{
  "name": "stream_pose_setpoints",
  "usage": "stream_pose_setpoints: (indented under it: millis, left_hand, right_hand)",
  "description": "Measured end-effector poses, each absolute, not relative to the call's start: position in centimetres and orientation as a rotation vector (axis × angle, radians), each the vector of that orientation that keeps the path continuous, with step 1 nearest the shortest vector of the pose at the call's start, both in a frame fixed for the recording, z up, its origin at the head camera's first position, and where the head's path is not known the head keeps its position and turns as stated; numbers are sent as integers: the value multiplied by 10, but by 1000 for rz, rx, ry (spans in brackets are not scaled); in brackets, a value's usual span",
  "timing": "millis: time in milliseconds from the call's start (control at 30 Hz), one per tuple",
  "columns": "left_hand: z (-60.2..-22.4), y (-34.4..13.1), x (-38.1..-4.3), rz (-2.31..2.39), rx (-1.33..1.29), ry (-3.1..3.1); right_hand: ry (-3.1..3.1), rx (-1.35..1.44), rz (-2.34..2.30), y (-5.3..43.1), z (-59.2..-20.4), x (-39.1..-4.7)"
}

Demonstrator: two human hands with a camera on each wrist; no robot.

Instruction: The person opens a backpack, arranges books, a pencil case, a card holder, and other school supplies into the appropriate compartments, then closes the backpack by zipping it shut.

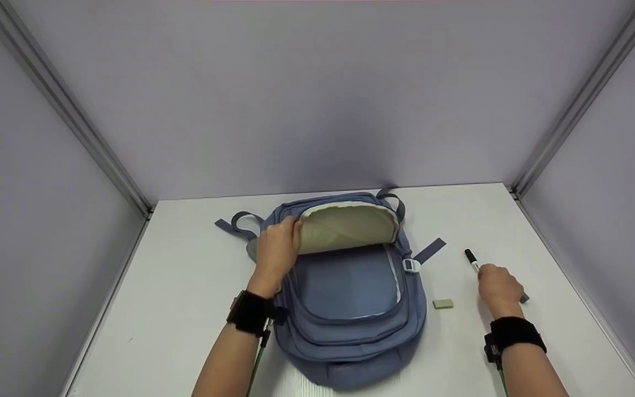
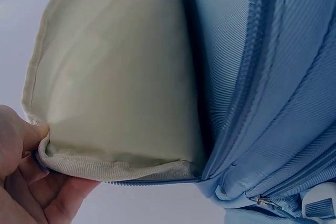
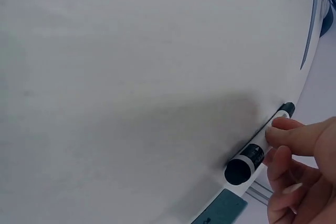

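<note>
A blue backpack (image 1: 350,353) lies on the white table with its front pocket unzipped. My left hand (image 1: 279,248) grips the left edge of the pocket flap (image 1: 348,226), folded up so its cream lining shows. In the left wrist view, thumb and fingers of the left hand (image 2: 37,177) pinch the flap's bound edge (image 2: 115,169). On the right, my right hand (image 1: 500,288) holds a black-and-white marker (image 1: 472,259) at the table. The right wrist view shows thumb and fingers pinching the marker (image 3: 252,156) around its middle.
A small pale green block (image 1: 443,304) lies between the backpack and my right hand. A dark green block (image 3: 220,208) lies beside the marker, mostly hidden in the head view. A loose strap (image 1: 430,251) sticks out right of the backpack. Grey walls (image 1: 317,99) enclose the table.
</note>
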State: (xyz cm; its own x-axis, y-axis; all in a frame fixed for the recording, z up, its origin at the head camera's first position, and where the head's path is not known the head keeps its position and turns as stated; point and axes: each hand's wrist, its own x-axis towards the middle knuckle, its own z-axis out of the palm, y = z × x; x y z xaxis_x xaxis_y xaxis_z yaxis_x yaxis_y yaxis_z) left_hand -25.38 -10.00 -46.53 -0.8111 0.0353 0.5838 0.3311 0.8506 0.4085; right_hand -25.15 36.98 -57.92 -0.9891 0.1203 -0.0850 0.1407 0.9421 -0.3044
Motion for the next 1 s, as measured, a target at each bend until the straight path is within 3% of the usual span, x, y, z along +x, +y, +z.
stream_pose_setpoints:
  millis: [500,1000]
  left_hand:
    - [-465,-102,-266,-721,-217,-2498]
    - [-465,-104,-273,-724,-194,-2494]
  right_hand:
    - [2872,273,-485,371,-568,-235]
    - [2605,-307,-1026,298,-496,-213]
